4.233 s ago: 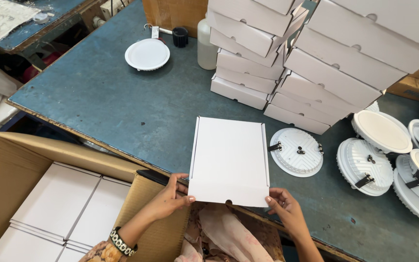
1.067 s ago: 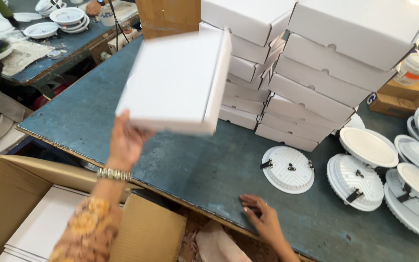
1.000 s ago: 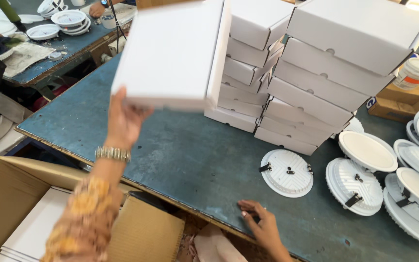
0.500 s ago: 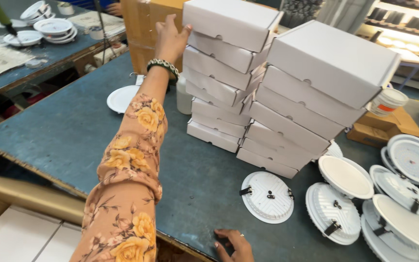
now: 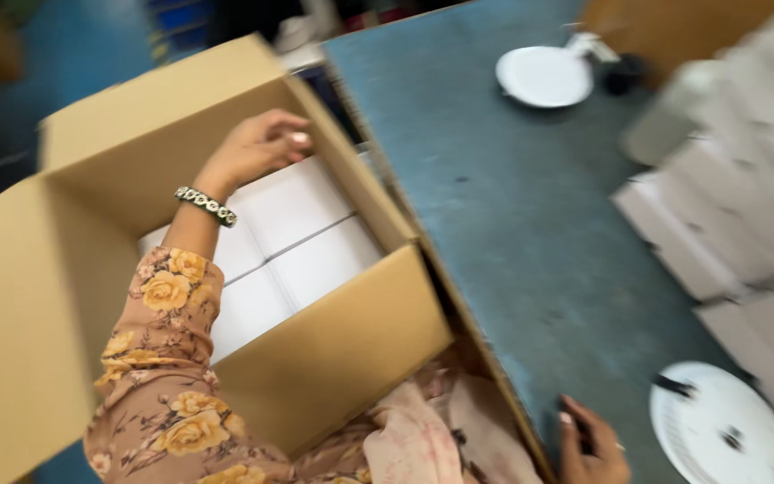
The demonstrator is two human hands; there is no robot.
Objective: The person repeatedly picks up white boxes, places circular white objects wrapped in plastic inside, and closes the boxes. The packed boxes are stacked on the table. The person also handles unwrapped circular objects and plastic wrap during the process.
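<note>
left hand (image 5: 257, 148) hangs loosely curled, empty, over white boxes (image 5: 293, 237) in the carton (image 5: 342, 354); right hand (image 5: 593, 444) rests empty on the table (image 5: 503, 215).

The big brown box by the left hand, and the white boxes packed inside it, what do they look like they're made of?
The big brown box looks like matte corrugated cardboard: tan, stiff folded flaps, though blur hides the edges. The white boxes inside it seem white-faced paperboard, flat and unglossy. The left hand hangs over them.

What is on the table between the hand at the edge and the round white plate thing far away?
Nothing: the head view shows only bare blue tabletop between the right hand and the far white disc.
</note>
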